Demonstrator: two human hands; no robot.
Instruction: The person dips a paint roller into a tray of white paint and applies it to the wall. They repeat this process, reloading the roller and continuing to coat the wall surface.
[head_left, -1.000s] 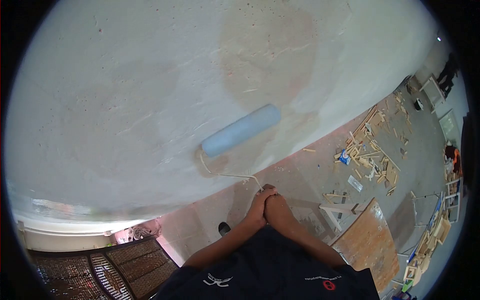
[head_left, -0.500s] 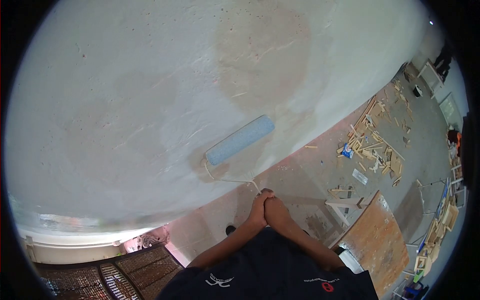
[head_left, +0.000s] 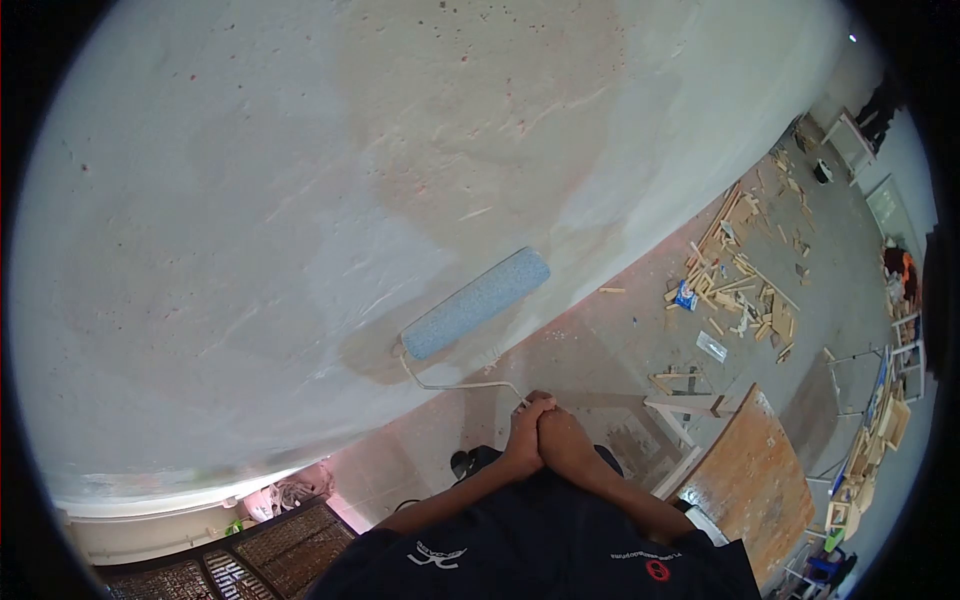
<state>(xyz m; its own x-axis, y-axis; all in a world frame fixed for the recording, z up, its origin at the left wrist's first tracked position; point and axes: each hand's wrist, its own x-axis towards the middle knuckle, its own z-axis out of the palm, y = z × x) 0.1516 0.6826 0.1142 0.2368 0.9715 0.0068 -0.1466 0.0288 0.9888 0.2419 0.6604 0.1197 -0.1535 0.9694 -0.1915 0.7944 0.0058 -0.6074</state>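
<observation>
Left hand [head_left: 518,442] and right hand [head_left: 566,440] are pressed together just ahead of my chest. My fingers are curled tight around the handle of the paint roller [head_left: 470,310]; the handle itself is hidden in the grip. The wire frame [head_left: 455,386] runs up-left from my fingers to the blue sleeve [head_left: 492,290], which lies tilted against the wall [head_left: 250,200], low down. A worn wooden board [head_left: 755,490] is to the right. Farther off, wood offcuts [head_left: 740,290] lie scattered on the floor [head_left: 620,350].

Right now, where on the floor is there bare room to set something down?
Bare floor runs between the wall and the wooden trestle, and again between the wood offcuts and the plywood board. The offcuts and the right edge are crowded.
</observation>
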